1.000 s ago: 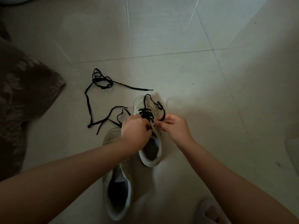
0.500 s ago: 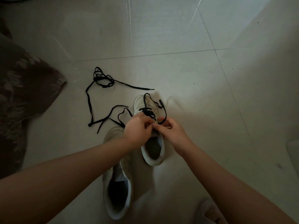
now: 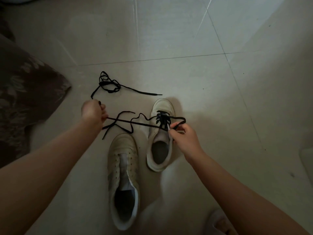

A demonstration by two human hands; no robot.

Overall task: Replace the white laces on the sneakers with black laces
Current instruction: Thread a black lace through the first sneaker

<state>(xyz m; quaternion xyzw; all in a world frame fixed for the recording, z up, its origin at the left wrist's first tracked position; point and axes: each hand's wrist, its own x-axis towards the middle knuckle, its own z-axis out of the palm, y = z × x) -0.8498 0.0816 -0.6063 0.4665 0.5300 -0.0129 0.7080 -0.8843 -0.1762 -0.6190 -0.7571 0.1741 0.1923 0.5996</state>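
Sneakers, two, stand on a tiled floor (image 3: 186, 39), largest items after the floor and a dark patterned cloth (image 3: 25, 92) at the left edge. Near sneaker (image 3: 123, 180) lies lower centre, toe pointing away, eyelets bare, tongue exposed. Far sneaker (image 3: 160, 138) sits just beside it to the right and farther off, with black lace (image 3: 145, 124) threaded through its front eyelets only. Left hand (image 3: 93, 112) is held out to the left, well apart from both shoes, fingers curled and pinching one run of that lace, which stretches taut from the hand across to the far sneaker. Right hand (image 3: 183, 138) is at the far sneaker's right side, pinching the lace's other end beside the eyelets; its grip is closed on the lace. Second black lace (image 3: 108, 83) lies loose on the floor beyond the left hand, partly bunched, one end trailing right. Slack loops lie on the floor between the left hand and the shoes; which lace they belong to cannot be told.
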